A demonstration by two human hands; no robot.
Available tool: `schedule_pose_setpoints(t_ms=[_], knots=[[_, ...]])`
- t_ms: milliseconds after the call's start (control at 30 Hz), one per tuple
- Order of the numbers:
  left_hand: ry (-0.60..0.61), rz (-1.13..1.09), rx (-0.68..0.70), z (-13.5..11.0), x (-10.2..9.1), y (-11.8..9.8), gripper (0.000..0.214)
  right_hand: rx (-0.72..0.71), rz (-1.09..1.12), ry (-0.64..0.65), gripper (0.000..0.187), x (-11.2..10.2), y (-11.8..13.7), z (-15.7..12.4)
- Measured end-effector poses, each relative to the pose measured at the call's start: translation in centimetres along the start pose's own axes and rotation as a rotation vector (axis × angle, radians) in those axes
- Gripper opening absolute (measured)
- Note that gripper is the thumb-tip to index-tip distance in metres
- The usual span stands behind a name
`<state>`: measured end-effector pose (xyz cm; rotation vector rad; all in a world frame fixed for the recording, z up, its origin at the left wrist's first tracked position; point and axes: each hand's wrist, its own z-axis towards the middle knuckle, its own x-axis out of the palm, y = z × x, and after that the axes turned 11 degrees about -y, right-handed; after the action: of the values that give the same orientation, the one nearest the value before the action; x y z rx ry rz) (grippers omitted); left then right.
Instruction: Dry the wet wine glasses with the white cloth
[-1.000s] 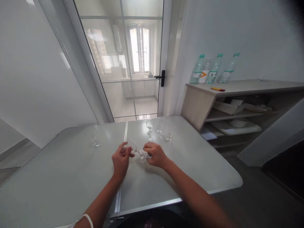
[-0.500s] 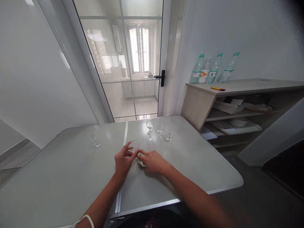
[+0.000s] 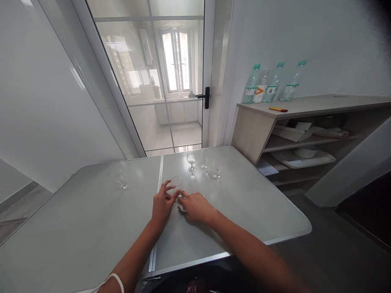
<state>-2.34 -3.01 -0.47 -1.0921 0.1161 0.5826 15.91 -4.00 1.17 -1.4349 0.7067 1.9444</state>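
My left hand (image 3: 163, 204) has its fingers closed round a clear wine glass (image 3: 176, 182), whose round rim points up and away from me. Pressed close beside it, my right hand (image 3: 198, 206) grips a crumpled white cloth or tissue (image 3: 181, 207) low against the glass. The fingers hide most of the glass's stem and foot. Beyond my hands stand a stemmed glass (image 3: 191, 158), a second glass (image 3: 205, 165) and a third glass (image 3: 218, 174). To the left, another clear glass (image 3: 118, 178) lies tilted on its side.
Everything rests on a grey table (image 3: 91, 228) with a metal seam strip (image 3: 160, 173). Behind it is a glass door (image 3: 180, 136) with a black handle (image 3: 207, 97). At right, a wooden shelf unit (image 3: 250, 128) carries plastic bottles (image 3: 271, 93) and a yellow-red cutter-like object (image 3: 278, 109).
The held glass and my left hand have shifted slightly to the right and away from me. My right hand stays by the glass with the white cloth. The view has tilted slightly.
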Motion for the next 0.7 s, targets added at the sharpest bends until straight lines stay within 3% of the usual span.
schedule_pose_setpoints(t_ms=[167, 300, 367, 467, 567, 700], knots=[[0.015, 0.034, -0.009, 0.0, -0.1, 0.0, 0.054, 0.058, 0.002, 0.024, 0.052, 0.2, 0.2, 0.1], [-0.094, 0.123, -0.021, 1.0, -1.4, 0.3, 0.041, 0.291, -0.036, 0.087, 0.069, 0.6, -0.7, 0.3], [-0.186, 0.168, -0.023, 1.7, -2.7, 0.6, 0.036, 0.436, -0.049, 0.124, 0.081, 0.8, -1.8, 0.4], [-0.314, 0.216, -0.037, 3.2, -5.1, 0.8, 0.033, 0.590, -0.030, 0.148, 0.083, 0.9, -3.8, 0.3], [-0.490, 0.316, -0.011, 5.1, -7.9, 0.8, 0.029, 0.637, -0.012, 0.147, 0.081, 0.9, -5.2, 0.2], [-0.726, 0.505, 0.132, 7.9, -11.7, 1.5, 0.027, 0.653, 0.000, 0.144, 0.079, 0.8, -5.7, 0.2]])
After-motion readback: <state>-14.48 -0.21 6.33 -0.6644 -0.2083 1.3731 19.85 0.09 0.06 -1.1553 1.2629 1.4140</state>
